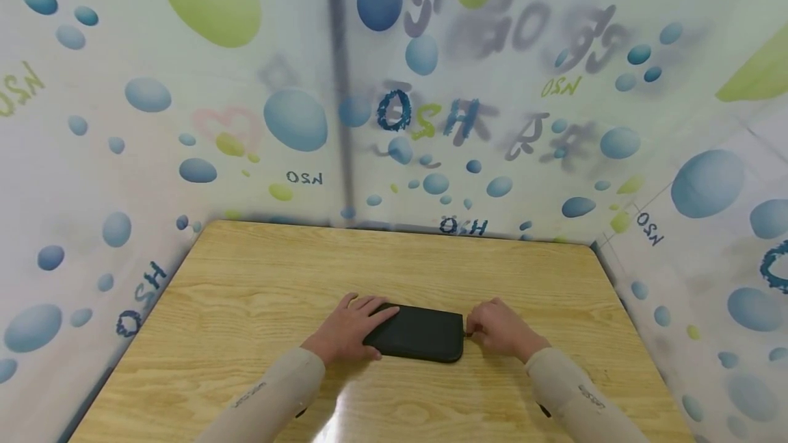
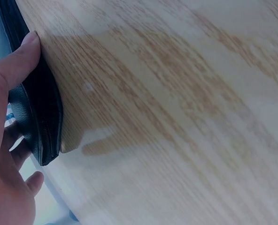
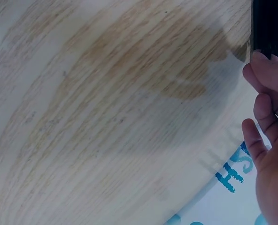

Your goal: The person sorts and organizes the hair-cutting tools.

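Note:
A black zip wallet (image 1: 421,333) lies flat on the wooden table, its zipped edge (image 2: 47,136) showing in the left wrist view. My left hand (image 1: 352,330) holds its left end, the thumb against the near edge and the fingers spread over the top and far side. At the right end, my right hand (image 1: 501,328) pinches a small zip pull between thumb and forefinger. The pull itself is mostly hidden by those fingertips. In the right wrist view the wallet's dark end (image 3: 268,26) meets the pinching fingers, while the other fingers are loosely bent.
The light wood-grain table (image 1: 277,258) carries the wallet near its middle. White sheeting (image 1: 394,176) printed with blue and green bubbles and lettering stands behind the table and along both sides.

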